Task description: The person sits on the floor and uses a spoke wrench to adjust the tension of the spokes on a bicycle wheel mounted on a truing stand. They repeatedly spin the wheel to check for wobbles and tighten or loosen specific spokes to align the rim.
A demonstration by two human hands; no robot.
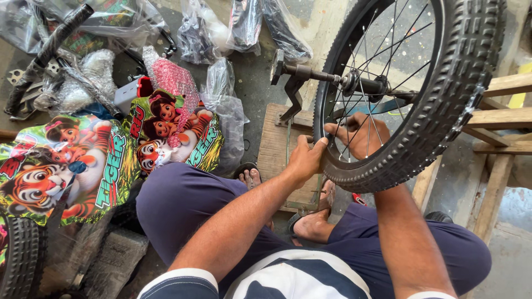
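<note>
A small bicycle wheel (pixel 438 105) with a knobby black tyre and thin spokes stands upright on a metal stand, its threaded axle (pixel 310 73) sticking out to the left. My left hand (pixel 306 160) grips the rim at the wheel's lower left edge. My right hand (pixel 359 135) reaches behind the spokes, fingers closed around the rim and spokes on the far side. Both forearms stretch up from my lap; I sit with dark blue shorts and sandalled feet below the wheel.
A wooden board (pixel 277 149) lies under the stand. Colourful cartoon-printed bicycle panels (pixel 100 166) and plastic-wrapped parts (pixel 221 111) fill the left. Another black tyre (pixel 19 260) sits at the lower left. Wooden slats (pixel 499 119) stand at right.
</note>
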